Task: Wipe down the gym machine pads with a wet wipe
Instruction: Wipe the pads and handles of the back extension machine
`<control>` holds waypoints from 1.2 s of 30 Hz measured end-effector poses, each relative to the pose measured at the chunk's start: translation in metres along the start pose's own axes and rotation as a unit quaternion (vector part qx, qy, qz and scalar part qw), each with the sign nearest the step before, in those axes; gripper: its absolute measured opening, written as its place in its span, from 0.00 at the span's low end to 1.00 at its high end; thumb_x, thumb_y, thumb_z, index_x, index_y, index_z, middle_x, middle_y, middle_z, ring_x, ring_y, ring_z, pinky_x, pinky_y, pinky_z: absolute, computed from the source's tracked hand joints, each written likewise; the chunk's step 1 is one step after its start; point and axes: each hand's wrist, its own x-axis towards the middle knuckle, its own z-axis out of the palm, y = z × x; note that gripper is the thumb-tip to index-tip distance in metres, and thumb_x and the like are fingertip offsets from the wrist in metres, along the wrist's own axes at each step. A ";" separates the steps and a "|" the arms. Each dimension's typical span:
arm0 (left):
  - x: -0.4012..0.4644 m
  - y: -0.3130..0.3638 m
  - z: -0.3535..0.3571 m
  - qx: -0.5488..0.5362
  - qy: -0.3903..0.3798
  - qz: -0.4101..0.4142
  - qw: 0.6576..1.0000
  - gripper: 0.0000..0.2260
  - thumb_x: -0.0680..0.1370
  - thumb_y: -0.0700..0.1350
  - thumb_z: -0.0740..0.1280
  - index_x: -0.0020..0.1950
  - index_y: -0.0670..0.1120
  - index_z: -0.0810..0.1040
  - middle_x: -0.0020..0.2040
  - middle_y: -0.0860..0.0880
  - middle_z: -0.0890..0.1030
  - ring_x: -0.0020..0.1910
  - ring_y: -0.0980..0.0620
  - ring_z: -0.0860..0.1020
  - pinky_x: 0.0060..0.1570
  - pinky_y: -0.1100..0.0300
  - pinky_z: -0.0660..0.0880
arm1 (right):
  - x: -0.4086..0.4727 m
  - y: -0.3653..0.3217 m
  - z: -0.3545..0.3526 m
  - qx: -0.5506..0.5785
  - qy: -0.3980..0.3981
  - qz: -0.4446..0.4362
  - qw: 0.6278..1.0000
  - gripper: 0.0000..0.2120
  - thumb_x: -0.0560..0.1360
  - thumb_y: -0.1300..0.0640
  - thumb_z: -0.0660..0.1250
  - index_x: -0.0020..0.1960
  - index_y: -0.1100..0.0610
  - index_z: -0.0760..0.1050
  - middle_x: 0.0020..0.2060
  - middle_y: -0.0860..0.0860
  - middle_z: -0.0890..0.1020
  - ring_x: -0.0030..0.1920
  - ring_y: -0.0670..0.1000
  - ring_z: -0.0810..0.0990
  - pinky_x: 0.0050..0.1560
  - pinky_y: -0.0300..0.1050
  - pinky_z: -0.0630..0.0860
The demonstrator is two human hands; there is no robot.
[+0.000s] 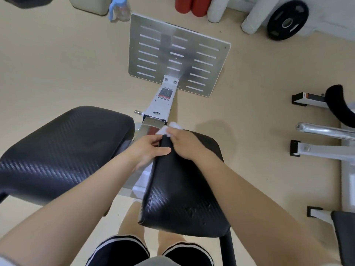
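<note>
Two black textured pads sit side by side on a white machine frame. The right pad [184, 191] lies under both my hands. My right hand [184, 144] presses a white wet wipe [169, 129] against that pad's far left corner. My left hand [148, 148] grips the same pad's left edge near the far end, thumb on top. The left pad [63, 144] is larger and untouched.
A slotted metal footplate [178, 54] stands ahead on the white beam [163, 102]. A blue bottle [120, 9], red and white rollers [192, 5] and a black weight plate [287, 20] lie at the back. Another machine's frame [322, 131] is at the right.
</note>
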 end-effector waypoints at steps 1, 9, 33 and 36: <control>0.000 -0.002 -0.001 0.015 0.001 0.001 1.000 0.24 0.74 0.40 0.70 0.69 0.42 0.69 0.65 0.45 0.75 0.66 0.50 0.72 0.67 0.54 0.67 | 0.003 -0.007 0.002 -0.004 -0.016 -0.015 1.000 0.13 0.79 0.63 0.53 0.60 0.63 0.70 0.56 0.60 0.75 0.55 0.61 0.74 0.57 0.56 0.70; -0.008 0.008 0.006 -0.010 0.000 -0.006 1.000 0.21 0.75 0.35 0.66 0.68 0.41 0.70 0.61 0.44 0.78 0.59 0.49 0.77 0.52 0.62 0.73 | -0.032 0.066 -0.017 0.029 0.038 0.047 0.998 0.21 0.79 0.62 0.49 0.66 0.46 0.70 0.65 0.49 0.72 0.62 0.54 0.72 0.61 0.42 0.66; -0.037 -0.009 0.002 -0.025 -0.025 -0.026 0.999 0.14 0.77 0.45 0.64 0.62 0.53 0.75 0.59 0.55 0.80 0.59 0.56 0.77 0.64 0.58 0.68 | -0.040 0.074 -0.023 0.068 0.015 0.047 0.996 0.23 0.79 0.64 0.46 0.66 0.47 0.70 0.70 0.56 0.64 0.69 0.56 0.66 0.57 0.41 0.64; -0.031 -0.011 0.005 -0.091 0.031 -0.052 0.994 0.12 0.78 0.49 0.60 0.57 0.48 0.78 0.63 0.50 0.77 0.54 0.58 0.76 0.57 0.61 0.71 | -0.033 0.051 -0.013 0.040 0.003 0.032 0.999 0.20 0.78 0.60 0.49 0.65 0.46 0.69 0.68 0.56 0.66 0.64 0.60 0.71 0.64 0.49 0.67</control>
